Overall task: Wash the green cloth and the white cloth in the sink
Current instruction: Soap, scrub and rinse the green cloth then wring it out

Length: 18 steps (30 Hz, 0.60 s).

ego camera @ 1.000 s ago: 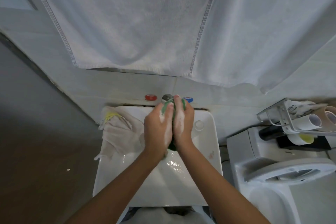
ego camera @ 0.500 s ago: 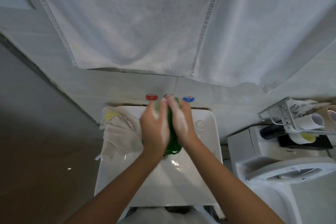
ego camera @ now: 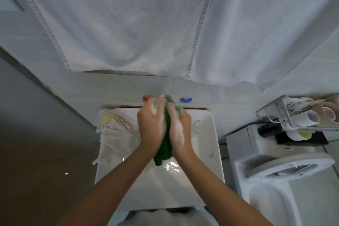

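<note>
The green cloth (ego camera: 164, 149) is squeezed between my two palms over the white sink (ego camera: 205, 167), its lower end hanging out below my wrists. My left hand (ego camera: 151, 125) and my right hand (ego camera: 178, 130) both press on it and are streaked with white soap foam. The white cloth (ego camera: 115, 130), with a yellow stitched patch, lies draped over the sink's left rim, just left of my left hand. Water glistens in the basin under the green cloth. The tap (ego camera: 169, 98) sits right behind my fingertips.
A red knob (ego camera: 146, 98) and a blue knob (ego camera: 185, 99) flank the tap on the tiled wall. A large white towel (ego camera: 146, 20) hangs above. To the right stand a toilet (ego camera: 286, 170) and a wire rack (ego camera: 300, 115) holding rolls.
My hands have rubbed against each other: the left slid forward toward the tap, the right drew back. More of the green cloth hangs out below my palms than one second ago.
</note>
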{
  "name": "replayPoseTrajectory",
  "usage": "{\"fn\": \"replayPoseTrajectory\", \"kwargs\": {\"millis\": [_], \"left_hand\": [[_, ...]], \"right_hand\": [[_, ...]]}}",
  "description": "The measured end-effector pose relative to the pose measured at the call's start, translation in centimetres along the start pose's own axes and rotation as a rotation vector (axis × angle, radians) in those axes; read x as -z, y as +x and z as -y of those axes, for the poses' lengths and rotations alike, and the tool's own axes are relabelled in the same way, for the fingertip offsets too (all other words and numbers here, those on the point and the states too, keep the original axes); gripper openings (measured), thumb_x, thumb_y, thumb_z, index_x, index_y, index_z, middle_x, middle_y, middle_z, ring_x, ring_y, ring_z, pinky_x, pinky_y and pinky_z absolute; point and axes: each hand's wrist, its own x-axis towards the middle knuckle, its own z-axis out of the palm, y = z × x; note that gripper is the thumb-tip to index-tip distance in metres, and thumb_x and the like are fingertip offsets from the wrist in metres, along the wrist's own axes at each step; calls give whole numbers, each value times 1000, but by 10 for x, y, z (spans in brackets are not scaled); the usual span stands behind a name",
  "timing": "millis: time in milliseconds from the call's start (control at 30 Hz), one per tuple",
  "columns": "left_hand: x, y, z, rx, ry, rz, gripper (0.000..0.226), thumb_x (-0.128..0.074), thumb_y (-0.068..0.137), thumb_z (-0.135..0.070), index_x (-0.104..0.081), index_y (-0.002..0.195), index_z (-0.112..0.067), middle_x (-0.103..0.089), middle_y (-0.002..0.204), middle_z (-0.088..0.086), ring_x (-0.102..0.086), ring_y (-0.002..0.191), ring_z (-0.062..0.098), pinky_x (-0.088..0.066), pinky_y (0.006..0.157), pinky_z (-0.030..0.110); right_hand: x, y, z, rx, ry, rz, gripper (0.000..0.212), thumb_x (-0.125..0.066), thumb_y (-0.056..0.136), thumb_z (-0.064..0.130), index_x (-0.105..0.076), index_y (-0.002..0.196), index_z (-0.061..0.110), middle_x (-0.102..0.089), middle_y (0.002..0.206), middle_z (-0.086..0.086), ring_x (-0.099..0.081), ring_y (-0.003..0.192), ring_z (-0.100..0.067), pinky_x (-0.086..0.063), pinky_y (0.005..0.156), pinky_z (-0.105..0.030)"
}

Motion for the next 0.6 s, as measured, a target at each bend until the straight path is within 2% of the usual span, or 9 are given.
{"fn": "replayPoseTrajectory", "kwargs": {"millis": [67,100,167,233,300,367,433,500,600], "left_hand": [[3,5,7,31,-1,-23,30,-51,97,-26,-56,75,-6,-56,62,-2,-54,56,2,-42,54,16],[3,-5,9,1,17,-13,30,-51,97,-28,-56,75,-8,-57,63,-2,-55,57,3,-45,56,17],[0,-35,2,-78,48,75,28,-51,95,-34,-55,77,-12,-58,66,-2,-57,61,9,-48,60,24],[-2,-40,-3,-122,41,114,24,-53,95,-31,-58,81,-12,-61,69,-3,-59,65,9,-48,62,22],[-4,-13,0,-56,44,27,25,-54,96,-26,-60,81,-7,-59,66,-4,-57,61,3,-45,58,19],[0,3,2,1,27,-46,29,-53,96,-25,-58,79,-2,-55,62,-5,-54,56,1,-41,54,14],[-1,-9,4,-43,7,-22,29,-52,96,-29,-59,83,-5,-59,66,-6,-57,61,2,-45,58,16],[-2,-25,-3,-70,-24,68,24,-53,94,-33,-60,86,-12,-63,72,-7,-61,69,3,-48,63,18],[-1,-4,-5,-48,-6,8,27,-55,95,-26,-54,72,-13,-55,62,-7,-54,58,-1,-41,54,12]], "right_hand": [[3,-6,-1,5,-44,75,26,-51,99,15,-61,75,13,-60,68,1,-57,66,-11,-48,65,-25],[6,2,-1,-4,-69,61,27,-52,99,17,-59,73,11,-57,66,-1,-55,64,-13,-46,62,-25],[13,22,-1,-61,-63,-55,31,-54,98,22,-55,69,10,-53,60,-1,-53,60,-16,-44,60,-29],[11,23,-3,-72,1,-147,34,-53,98,24,-53,66,11,-53,59,1,-54,61,-17,-45,62,-34],[2,7,-6,-16,-30,-109,34,-51,99,25,-57,71,6,-57,66,-3,-56,66,-17,-48,65,-36],[0,-3,-5,6,-46,-18,33,-50,100,22,-58,71,8,-58,67,-1,-57,67,-13,-48,66,-32],[3,9,1,7,-66,-12,34,-50,99,23,-57,68,12,-55,64,-1,-55,65,-14,-47,66,-33],[5,23,5,-14,-42,-79,35,-51,99,27,-56,68,13,-55,64,-4,-56,65,-18,-47,66,-37],[-1,9,5,12,-12,-20,34,-49,100,23,-54,68,11,-53,64,-4,-53,65,-17,-45,64,-32]]}}
